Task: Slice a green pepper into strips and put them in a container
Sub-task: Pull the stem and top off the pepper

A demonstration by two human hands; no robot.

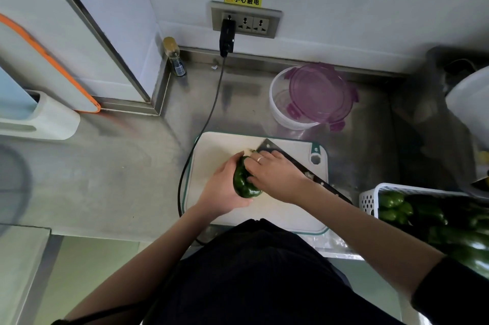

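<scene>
I see a steel counter (127,179) filling mid-frame, pale wall behind with a socket panel (246,20). White cutting board (219,147) at centre. Right edge — white basket (369,201) holding green peppers. Above the board, a clear round container (284,107), purple lid (318,93) resting tilted on its rim. Green pepper (244,179) on the board, long axis running up-down in frame. Left hand (222,187) cups it; right hand (275,176) fingers curl onto its top — cleaver (304,165) lies under that hand.

Single head-worn wide-angle view, looking steeply down from above. Close over cutting board (264,144) at counter (127,171) edge, facing wall socket (246,23). Strong edge distortion.
</scene>
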